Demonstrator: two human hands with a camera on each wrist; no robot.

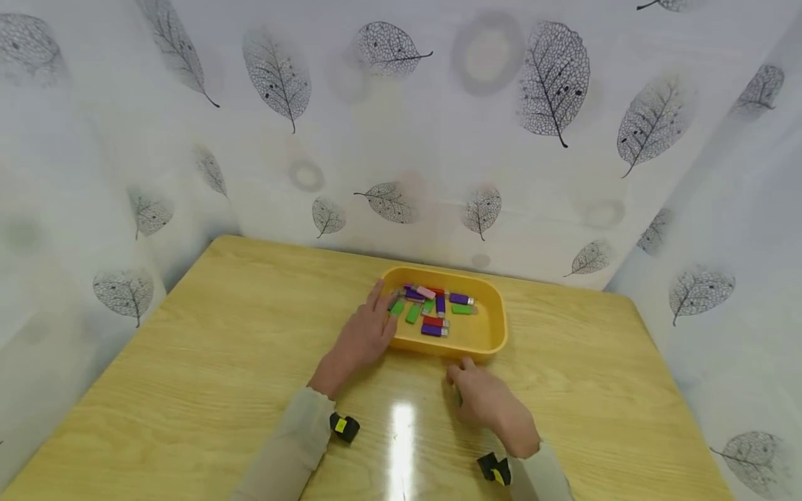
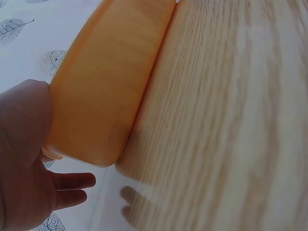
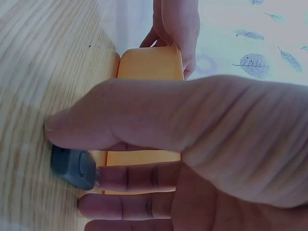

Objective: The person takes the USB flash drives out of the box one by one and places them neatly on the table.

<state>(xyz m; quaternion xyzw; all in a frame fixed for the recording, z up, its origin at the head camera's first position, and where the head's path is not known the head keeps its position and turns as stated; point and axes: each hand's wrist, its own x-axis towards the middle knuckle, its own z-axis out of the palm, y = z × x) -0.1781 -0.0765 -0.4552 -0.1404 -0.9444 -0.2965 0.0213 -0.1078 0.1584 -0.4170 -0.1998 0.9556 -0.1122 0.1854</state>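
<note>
Right hand (image 3: 192,144) grip pinches one dark grey flash drive (image 3: 74,167) on the wooden surface (image 1: 219,348); left hand (image 1: 363,334) steadies the yellow plastic tray (image 1: 495,327), fingers straight; coloured drives (image 1: 432,306) remain inside

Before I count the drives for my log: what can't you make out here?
- Dark drive in the right hand: head view, fingers hide it.
- Drives in the yellow tray: overlapping, too small to count; left-wrist view shows only the tray's wall.
- Left hand: fingertips behind the rim.
</note>
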